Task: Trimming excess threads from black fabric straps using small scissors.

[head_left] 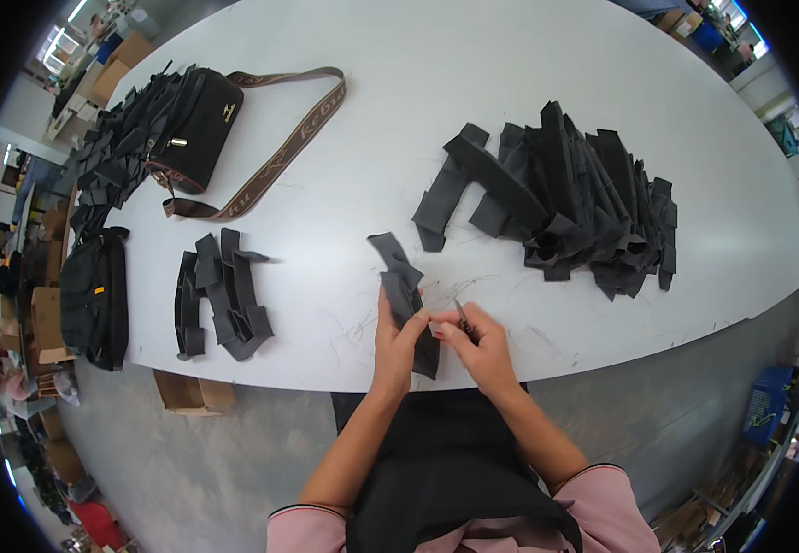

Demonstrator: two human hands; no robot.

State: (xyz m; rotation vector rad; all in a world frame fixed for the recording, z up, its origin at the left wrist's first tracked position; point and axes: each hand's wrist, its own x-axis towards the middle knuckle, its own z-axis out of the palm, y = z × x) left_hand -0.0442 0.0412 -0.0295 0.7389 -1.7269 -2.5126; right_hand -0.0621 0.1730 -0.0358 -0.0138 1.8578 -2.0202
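My left hand [398,343] is closed on a dark grey fabric strip [401,293] close to the table's near edge. Its thumb lies on top of the cloth, and part of the strip sticks out past the fingers at both ends. Just to the right, my right hand [481,350] grips a small pair of thread snips [466,324], their pointed tip turned up and away from me. The right fingertips meet the strip's edge beside my left thumb. Whatever thread may be pinched there is too fine to make out.
A large heap of dark strips [584,203] covers the right of the white table [399,92]. At left lie a smaller strip pile [224,295], a black shoulder bag [201,120], a backpack [97,300] and more strips [118,152]. Loose threads surround my hands. A cardboard box [195,394] stands below the edge.
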